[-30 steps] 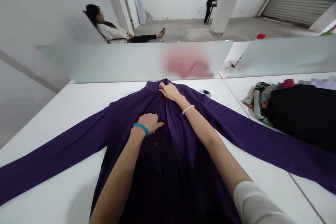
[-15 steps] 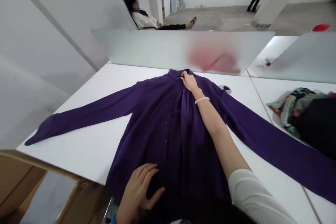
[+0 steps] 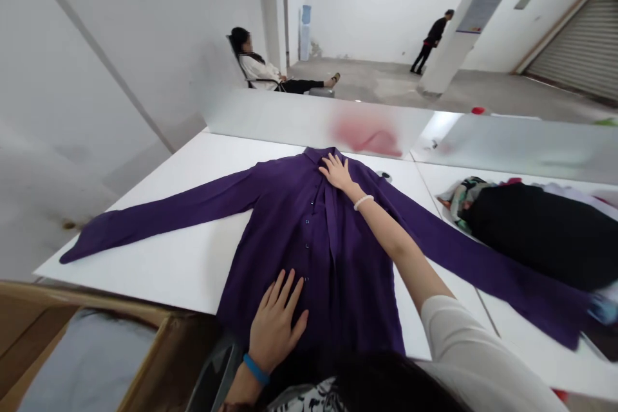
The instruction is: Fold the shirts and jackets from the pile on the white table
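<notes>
A purple button-up shirt lies face up on the white table, its sleeves stretched out to both sides and its collar toward the glass panel. My left hand rests flat on the lower front, left of the button line, fingers spread. Just below the collar, my right hand lies on the upper front with its fingers apart. A loose fold of cloth runs down the front beneath the right hand. Several small buttons show between the two hands.
A frosted glass panel borders the table's far side. Right of the shirt sits a pile of clothes. An open cardboard box stands at lower left. Beyond are a seated person and a standing person.
My right hand has gone from pinching near the collar to lying open on the cloth. My left hand has moved up and right and flattened. The view has tilted up and turned right.
</notes>
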Demonstrator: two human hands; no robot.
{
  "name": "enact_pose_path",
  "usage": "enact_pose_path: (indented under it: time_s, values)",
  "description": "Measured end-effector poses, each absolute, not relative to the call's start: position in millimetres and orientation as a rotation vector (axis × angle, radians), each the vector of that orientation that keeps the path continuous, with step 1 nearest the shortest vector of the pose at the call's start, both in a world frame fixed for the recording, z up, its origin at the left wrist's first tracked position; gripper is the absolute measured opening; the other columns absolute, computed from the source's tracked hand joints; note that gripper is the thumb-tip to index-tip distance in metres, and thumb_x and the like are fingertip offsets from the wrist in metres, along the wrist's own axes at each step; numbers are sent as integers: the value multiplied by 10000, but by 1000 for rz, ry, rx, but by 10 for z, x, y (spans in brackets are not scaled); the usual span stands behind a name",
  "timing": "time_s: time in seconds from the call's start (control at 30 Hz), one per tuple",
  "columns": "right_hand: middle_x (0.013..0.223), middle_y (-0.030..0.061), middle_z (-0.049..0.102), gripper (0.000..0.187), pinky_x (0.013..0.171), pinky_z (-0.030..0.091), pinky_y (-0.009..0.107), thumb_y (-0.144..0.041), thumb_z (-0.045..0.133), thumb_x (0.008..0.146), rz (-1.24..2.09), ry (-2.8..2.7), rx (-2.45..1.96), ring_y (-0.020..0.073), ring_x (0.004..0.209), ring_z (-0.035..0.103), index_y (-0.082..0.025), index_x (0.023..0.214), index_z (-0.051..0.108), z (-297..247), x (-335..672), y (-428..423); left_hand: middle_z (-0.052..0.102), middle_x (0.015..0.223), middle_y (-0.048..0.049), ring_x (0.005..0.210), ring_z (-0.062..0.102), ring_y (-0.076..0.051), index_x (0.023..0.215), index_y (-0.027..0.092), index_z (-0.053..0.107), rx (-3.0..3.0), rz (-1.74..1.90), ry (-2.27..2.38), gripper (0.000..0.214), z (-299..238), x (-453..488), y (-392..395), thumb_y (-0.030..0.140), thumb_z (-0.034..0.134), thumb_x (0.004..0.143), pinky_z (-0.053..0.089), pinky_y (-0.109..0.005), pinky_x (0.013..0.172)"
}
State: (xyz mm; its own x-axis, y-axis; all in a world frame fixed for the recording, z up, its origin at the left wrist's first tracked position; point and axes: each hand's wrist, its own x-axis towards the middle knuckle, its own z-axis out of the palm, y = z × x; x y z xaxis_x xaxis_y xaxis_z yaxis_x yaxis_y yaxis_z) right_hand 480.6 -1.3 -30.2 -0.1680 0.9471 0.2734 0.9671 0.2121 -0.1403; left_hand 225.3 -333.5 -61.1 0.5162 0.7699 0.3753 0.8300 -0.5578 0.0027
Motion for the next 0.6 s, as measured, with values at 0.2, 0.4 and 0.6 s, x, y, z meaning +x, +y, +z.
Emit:
enact_pose_path:
  time_s: [0.2,0.4,0.6]
  values:
    - [1542,109,196,606,1077,79,628,-549,247,949,89,-2207,-2087,351,1408,117,-235,1466,281,-522,4958,-604,445,1412,-107,1307,408,-280,1390,188,422,-2658,-540,-1319,526,-583,2234,-3352,344,447,889,411,-440,1026]
    - [1445,171,373,487,1062,215,578,-429,373,950,180,-2045,-2209,335,1350,279,-176,1359,455,-318,4964,-360,564,1309,-91,1202,515,-279,1281,201,545,-2694,-660,-1258,447,-586,2147,-3599,374,481,874,440,-452,990]
    - [1199,128,570,307,910,461,399,-313,438,955,201,-1971,-2204,213,1083,554,-135,1165,572,-125,4602,65,674,984,-116,910,620,-243,1066,206,667,-2557,-948,-1459,308,-731,2260,-3698,337,468,871,522,-396,757]
